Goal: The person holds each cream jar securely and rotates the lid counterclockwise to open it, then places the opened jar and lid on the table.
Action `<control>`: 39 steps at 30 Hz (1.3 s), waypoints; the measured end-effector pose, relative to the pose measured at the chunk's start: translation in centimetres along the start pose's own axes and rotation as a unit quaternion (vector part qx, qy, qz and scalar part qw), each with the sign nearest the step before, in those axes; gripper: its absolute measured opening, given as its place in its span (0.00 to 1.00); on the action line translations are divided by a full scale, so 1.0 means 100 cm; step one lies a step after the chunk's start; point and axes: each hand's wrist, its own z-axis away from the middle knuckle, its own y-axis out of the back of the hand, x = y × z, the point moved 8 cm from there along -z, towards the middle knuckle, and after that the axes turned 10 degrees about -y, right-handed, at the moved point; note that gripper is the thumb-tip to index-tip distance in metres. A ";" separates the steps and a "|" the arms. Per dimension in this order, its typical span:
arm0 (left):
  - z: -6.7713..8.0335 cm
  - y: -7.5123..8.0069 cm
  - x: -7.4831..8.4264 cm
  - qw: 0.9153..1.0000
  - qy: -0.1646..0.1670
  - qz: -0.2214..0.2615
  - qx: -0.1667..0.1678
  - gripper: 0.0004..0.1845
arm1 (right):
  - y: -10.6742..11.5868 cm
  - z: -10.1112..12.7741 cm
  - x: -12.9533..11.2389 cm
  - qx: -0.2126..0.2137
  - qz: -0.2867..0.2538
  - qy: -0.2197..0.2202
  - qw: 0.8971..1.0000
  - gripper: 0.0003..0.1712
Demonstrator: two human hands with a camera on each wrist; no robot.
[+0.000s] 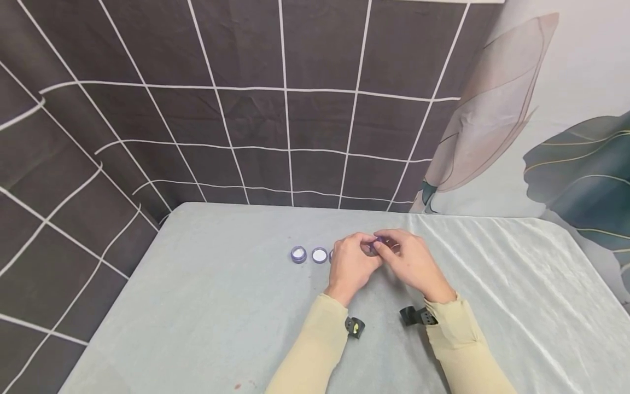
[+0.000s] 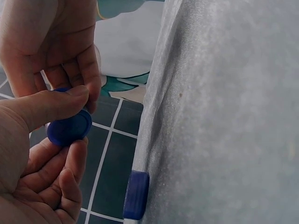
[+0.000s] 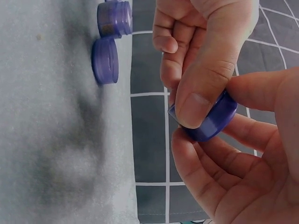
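Note:
Both hands meet over the table around a small round purple lid [image 2: 70, 128]. My left hand [image 1: 353, 262] pinches the lid, its thumb lying across it and fingers beneath, as the left wrist view shows. From the other side my right hand [image 1: 412, 260] pinches the same lid's edge [image 3: 217, 119] between thumb and fingers. Whether a jar body is joined to it is hidden by the fingers. Left of the hands stand a small purple jar [image 1: 298, 254] and a purple ring-shaped lid [image 1: 319, 255] with a white inside. A further purple piece [image 1: 331, 256] is mostly covered by my left hand.
A pale grey cloth [image 1: 197, 306] covers the table. In the right wrist view a purple jar with a clear neck [image 3: 114, 18] sits beside a shallow purple lid [image 3: 105, 60]. Behind the table hangs a dark curtain with white grid lines [image 1: 256, 115].

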 end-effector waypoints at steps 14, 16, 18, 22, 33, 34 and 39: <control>0.001 -0.003 -0.002 1.000 0.000 -0.004 -0.006 0.17 | 0.000 0.002 0.001 -0.006 -0.011 0.010 1.000 0.15; 0.001 -0.002 -0.002 1.000 -0.002 -0.004 -0.004 0.17 | 0.000 0.001 0.001 -0.008 -0.011 0.011 1.000 0.15; 0.001 -0.002 -0.001 1.000 -0.001 -0.002 -0.004 0.18 | 0.000 0.001 0.001 -0.010 -0.010 0.011 1.000 0.14; 0.002 -0.002 -0.001 1.000 0.007 0.005 -0.009 0.19 | 0.000 0.002 0.001 -0.014 -0.010 0.012 1.000 0.14; 0.001 -0.002 -0.001 1.000 0.009 0.004 -0.011 0.19 | 0.001 0.002 -0.001 -0.015 -0.009 0.011 1.000 0.14; 0.001 -0.002 -0.001 1.000 0.011 0.004 -0.012 0.19 | 0.001 0.002 -0.001 -0.015 -0.010 0.011 1.000 0.14; 0.002 -0.002 -0.002 1.000 0.011 0.000 -0.010 0.19 | 0.000 0.001 -0.001 -0.011 -0.007 0.006 1.000 0.15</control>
